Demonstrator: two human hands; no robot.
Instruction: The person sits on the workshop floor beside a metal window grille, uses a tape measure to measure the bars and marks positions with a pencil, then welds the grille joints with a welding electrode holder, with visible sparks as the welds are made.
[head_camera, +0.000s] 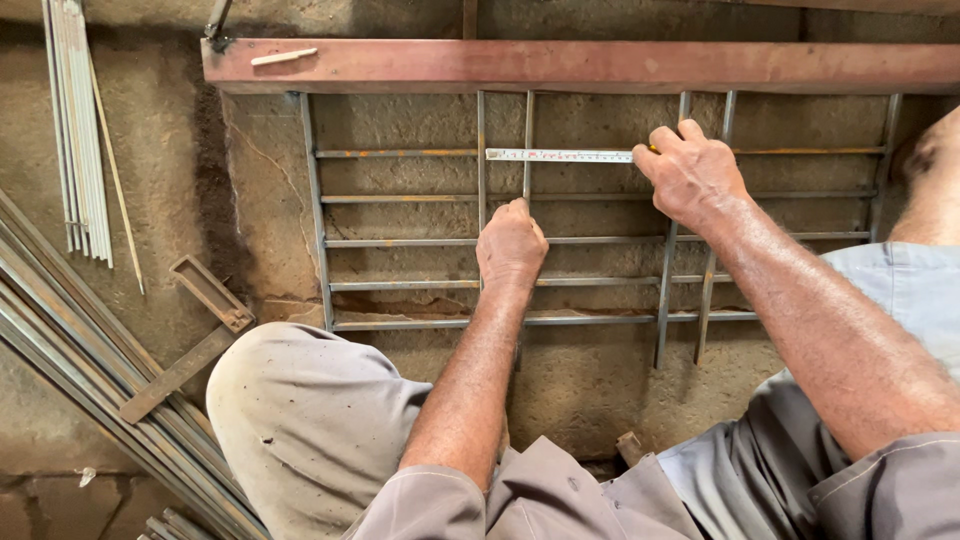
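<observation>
left hand grips an upright bar of the metal grille on the floor. right hand pinches a tape measure – stretched leftward along the top rail, just above the left hand.

The metal grille lies flat on the rough stone floor, its far edge against a reddish steel beam. It is made of thin grey bars: five long horizontal ones crossed by several uprights, some with rust-orange patches. One loose-looking upright stands near the middle, slightly off line with its neighbour. A tape measure, white with fine markings, is stretched along the top horizontal bar from that upright rightwards; its case is hidden, probably yellow.
</observation>
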